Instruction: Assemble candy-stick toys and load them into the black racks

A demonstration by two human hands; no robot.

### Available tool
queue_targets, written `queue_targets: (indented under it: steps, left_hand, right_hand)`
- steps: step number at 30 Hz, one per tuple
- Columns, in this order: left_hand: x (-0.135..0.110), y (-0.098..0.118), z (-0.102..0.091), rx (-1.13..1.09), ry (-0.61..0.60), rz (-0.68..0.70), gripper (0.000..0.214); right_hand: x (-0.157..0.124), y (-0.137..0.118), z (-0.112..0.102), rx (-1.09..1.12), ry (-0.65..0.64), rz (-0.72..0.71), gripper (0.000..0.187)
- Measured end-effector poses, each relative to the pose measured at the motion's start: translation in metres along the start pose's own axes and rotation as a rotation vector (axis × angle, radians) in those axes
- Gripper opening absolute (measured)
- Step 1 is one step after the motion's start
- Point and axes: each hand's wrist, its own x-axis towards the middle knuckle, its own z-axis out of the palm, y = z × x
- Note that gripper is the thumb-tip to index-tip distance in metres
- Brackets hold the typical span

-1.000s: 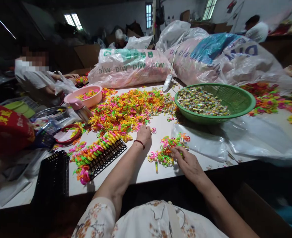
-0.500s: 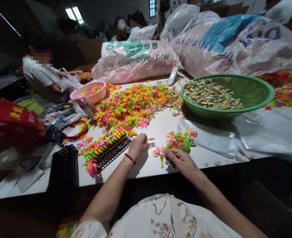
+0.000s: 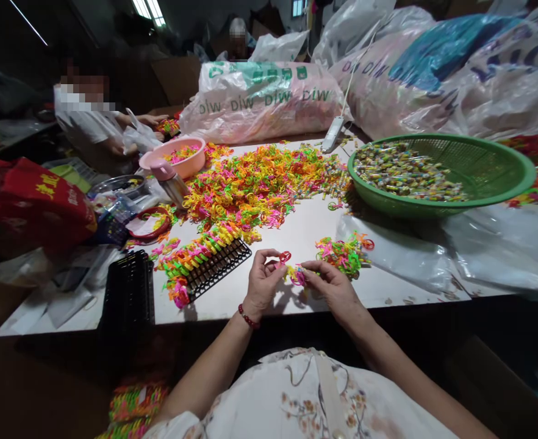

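The red toy (image 3: 285, 256) is pinched between the thumb and finger of your left hand (image 3: 263, 281), over the worktop (image 3: 232, 306) near its front edge. Your right hand's (image 3: 340, 292) thumb and finger are closed on a purple toy (image 3: 299, 277) just beside it. A soft pinch should work best, as thin plastic may bend. Tilt both toys so your fingers don't hide them. A small heap (image 3: 342, 255) lies just past your right hand; a black rack (image 3: 221, 268) sits left of your left hand. The big heap (image 3: 251, 183) lies toward the back edge.
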Motion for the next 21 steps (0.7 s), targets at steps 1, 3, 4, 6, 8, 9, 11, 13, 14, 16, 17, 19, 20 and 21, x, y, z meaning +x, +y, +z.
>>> queue_targets:
  steps: [1,3,4,6,8,9,11,13,14,16,17,19,20,21]
  left_hand:
    - [-0.001,0.000,0.002,-0.032,0.013,-0.042,0.040]
    - [-0.001,-0.001,0.004,-0.082,0.040,-0.139,0.044]
    - [-0.002,-0.001,0.005,-0.104,0.053,-0.183,0.045]
    - [-0.003,-0.003,0.007,-0.147,0.077,-0.247,0.042]
    - [-0.004,-0.005,0.010,-0.165,0.087,-0.271,0.038]
    - [-0.006,-0.006,0.011,-0.154,0.094,-0.264,0.037]
    - [-0.009,-0.010,0.014,-0.073,0.104,-0.232,0.039]
    - [-0.011,-0.013,0.016,0.044,0.118,-0.208,0.040]
    - [-0.012,-0.015,0.017,0.098,0.136,-0.210,0.040]
    - [-0.013,-0.017,0.019,0.166,0.188,-0.236,0.043]
    - [-0.013,-0.017,0.020,0.175,0.208,-0.257,0.046]
    - [-0.014,-0.015,0.024,0.143,0.184,-0.316,0.052]
    - [-0.016,-0.014,0.027,0.103,0.150,-0.343,0.055]
    - [-0.017,-0.012,0.029,0.054,0.121,-0.353,0.058]
  right_hand:
    - [-0.001,0.001,0.001,-0.013,-0.008,-0.002,0.042]
    - [-0.003,0.004,0.002,-0.012,-0.030,-0.008,0.039]
    - [-0.004,0.005,0.002,-0.001,-0.044,-0.012,0.038]
    - [-0.006,0.008,0.002,0.012,-0.072,-0.024,0.035]
    - [-0.008,0.011,0.001,-0.023,-0.096,-0.049,0.033]
    - [-0.008,0.012,0.001,-0.066,-0.105,-0.073,0.031]
    - [-0.010,0.016,0.002,-0.191,-0.122,-0.154,0.026]
    - [-0.011,0.019,0.003,-0.339,-0.126,-0.273,0.020]
    - [-0.012,0.020,0.004,-0.406,-0.118,-0.338,0.017]
    - [-0.012,0.021,0.005,-0.502,-0.086,-0.456,0.014]
    - [-0.012,0.021,0.006,-0.529,-0.065,-0.500,0.013]
    - [-0.011,0.020,0.007,-0.556,-0.031,-0.558,0.012]
    - [-0.010,0.019,0.007,-0.563,-0.020,-0.578,0.012]
    - [-0.008,0.018,0.008,-0.570,-0.014,-0.596,0.012]
